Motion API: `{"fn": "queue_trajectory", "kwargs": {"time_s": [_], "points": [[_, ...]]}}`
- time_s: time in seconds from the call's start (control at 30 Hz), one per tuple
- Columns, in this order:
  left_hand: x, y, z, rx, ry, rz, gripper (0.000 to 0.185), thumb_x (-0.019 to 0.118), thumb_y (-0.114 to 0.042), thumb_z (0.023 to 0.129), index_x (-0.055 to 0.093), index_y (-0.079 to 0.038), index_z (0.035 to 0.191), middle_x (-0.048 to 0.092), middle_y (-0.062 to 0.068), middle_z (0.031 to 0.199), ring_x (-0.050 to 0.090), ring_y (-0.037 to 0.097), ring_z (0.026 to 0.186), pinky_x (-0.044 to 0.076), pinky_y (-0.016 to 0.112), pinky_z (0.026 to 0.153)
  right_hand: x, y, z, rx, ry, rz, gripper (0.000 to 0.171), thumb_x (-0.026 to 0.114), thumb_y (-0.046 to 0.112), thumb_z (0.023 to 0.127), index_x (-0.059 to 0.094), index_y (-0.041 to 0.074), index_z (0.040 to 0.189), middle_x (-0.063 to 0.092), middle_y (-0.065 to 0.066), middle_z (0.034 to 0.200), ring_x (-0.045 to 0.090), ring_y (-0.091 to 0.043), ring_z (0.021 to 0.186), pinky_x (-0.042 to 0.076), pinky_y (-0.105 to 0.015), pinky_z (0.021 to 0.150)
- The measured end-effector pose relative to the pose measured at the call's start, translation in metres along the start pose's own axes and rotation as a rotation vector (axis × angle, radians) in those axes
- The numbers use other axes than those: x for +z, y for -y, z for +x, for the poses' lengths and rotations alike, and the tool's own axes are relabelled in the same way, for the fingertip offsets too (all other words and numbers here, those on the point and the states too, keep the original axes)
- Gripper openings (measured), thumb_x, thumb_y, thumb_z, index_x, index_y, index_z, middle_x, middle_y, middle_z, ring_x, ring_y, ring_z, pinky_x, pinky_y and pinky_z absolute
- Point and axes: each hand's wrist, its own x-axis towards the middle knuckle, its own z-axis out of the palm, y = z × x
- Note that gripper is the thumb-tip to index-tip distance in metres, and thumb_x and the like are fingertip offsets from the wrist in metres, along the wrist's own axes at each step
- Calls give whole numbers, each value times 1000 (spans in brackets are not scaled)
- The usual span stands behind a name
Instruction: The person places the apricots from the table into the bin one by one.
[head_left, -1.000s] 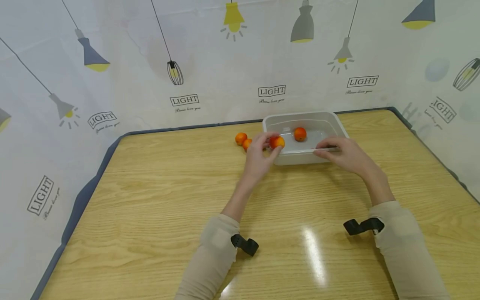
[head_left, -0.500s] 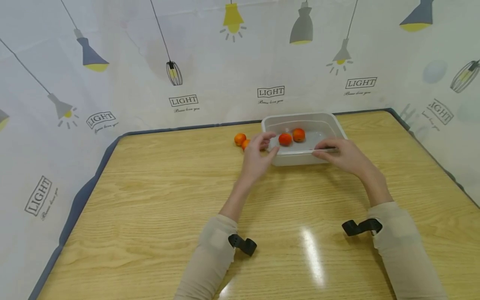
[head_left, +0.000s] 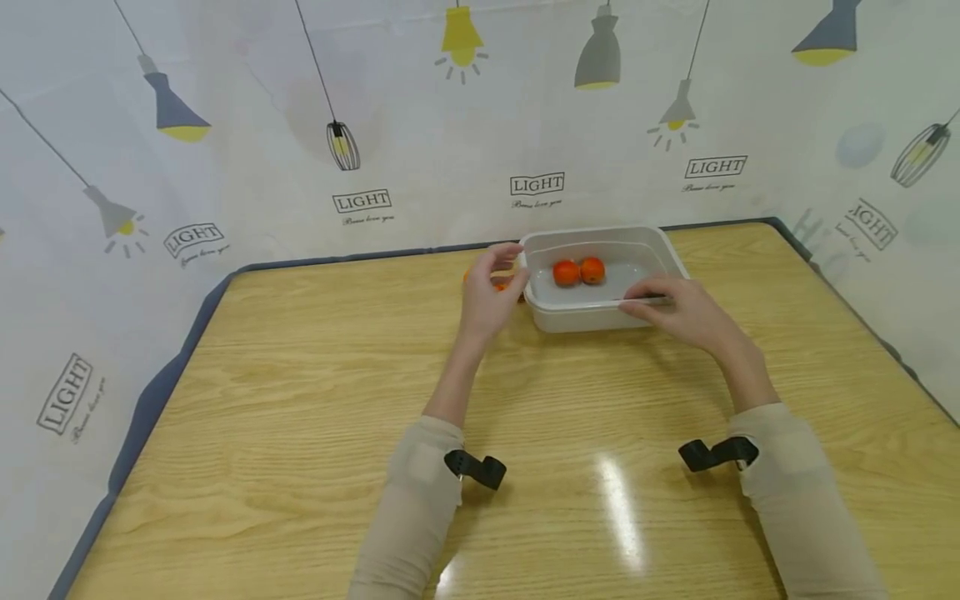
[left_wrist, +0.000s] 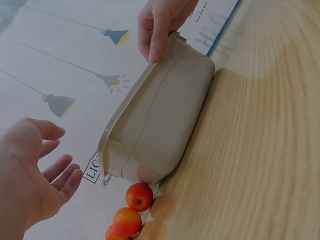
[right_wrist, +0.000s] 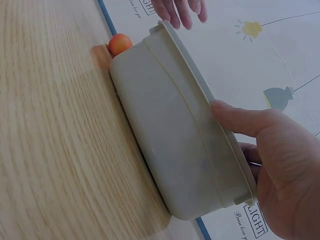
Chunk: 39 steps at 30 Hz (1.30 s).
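Beside tub (head_left: 573,322), left hand (head_left: 483,308), grip wide, near fruits (left_wrist: 127,221); right hand (head_left: 688,315) grip pinching rim (head_left: 573,307).

A pale wall (head_left: 262,196), faintly creased in places, closes in the tabletop (head_left: 337,400) on its left, far and right sides. I can see printed lamps hanging across it: a yellow lamp (head_left: 461,32) near the middle above the tabletop's far edge, with blue, grey and black-wire ones to either side. Small LIGHT labels (head_left: 536,183) run around the tabletop below them. A dark blue strip (head_left: 168,379) follows those same three edges. The tabletop is pale, grained wood, and a long white glare (head_left: 618,517) shines on its near part.
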Motion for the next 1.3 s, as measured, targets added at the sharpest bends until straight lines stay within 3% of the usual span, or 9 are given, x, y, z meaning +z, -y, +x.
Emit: {"fn": "queue_trajectory", "kwargs": {"time_s": [0.13,0.3,0.67,0.93,1.3], "points": [[-9,5,2,-5,-16,17,31,68,2,91,63,5,122,62,25,121,60,36,110,54,40,91,1,0,1,10,-1,-4,31,66,32,100,72,6,115,70,-13,115,60,-31,109,45,-53,97],[-20,15,3,-25,-9,36,33,67,-2,93,62,6,125,62,25,124,57,41,115,50,46,97,1,0,2,10,-2,-6,31,66,32,100,72,6,115,70,-13,116,60,-32,110,45,-54,97],[-35,31,5,-160,-20,125,36,67,-3,94,62,2,129,63,17,127,56,34,118,48,42,98,0,1,3,13,6,2,31,66,32,100,72,6,116,70,-14,116,59,-31,111,45,-52,97],[-40,41,2,-200,38,201,40,67,-5,93,62,-1,132,60,19,132,54,34,118,46,43,100,1,-2,3,24,10,5,33,65,33,100,71,5,116,69,-14,117,59,-32,111,44,-54,97],[-40,52,0,-159,137,298,43,72,-5,90,63,3,131,58,19,136,53,34,122,42,44,107,0,-1,1,13,14,6,31,65,32,100,72,6,115,69,-14,116,59,-32,110,44,-53,97]]}}
